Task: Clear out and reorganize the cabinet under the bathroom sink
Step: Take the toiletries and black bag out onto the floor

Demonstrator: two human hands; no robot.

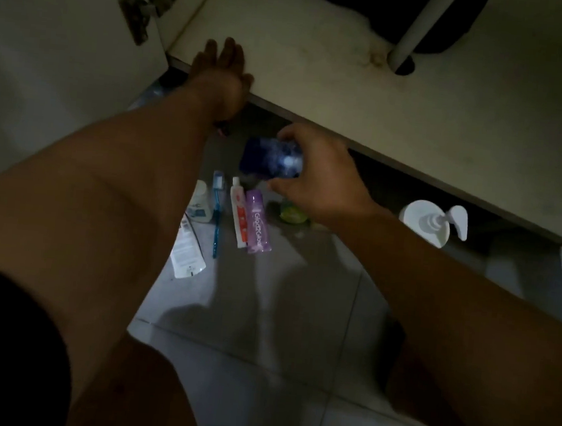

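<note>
The scene is dim. My left hand point(222, 68) rests flat, fingers apart, on the front edge of the pale cabinet floor point(320, 63). My right hand point(317, 175) grips a dark blue packet point(271, 157) just above the floor, in front of the cabinet edge. On the floor tiles below lie a blue toothbrush point(217, 214), a red-and-white toothpaste tube point(240, 217), a purple tube point(258, 226), a white tube point(186, 248), a small white bottle point(200, 205) and a green item point(293, 213) partly hidden under my right hand.
A white pump bottle point(431, 222) stands on the floor at the right, close to the cabinet edge. A white drain pipe point(421, 24) comes down inside the cabinet. The open cabinet door point(65, 58) with its hinges stands at the left. Grey floor tiles point(278, 348) lie between my arms.
</note>
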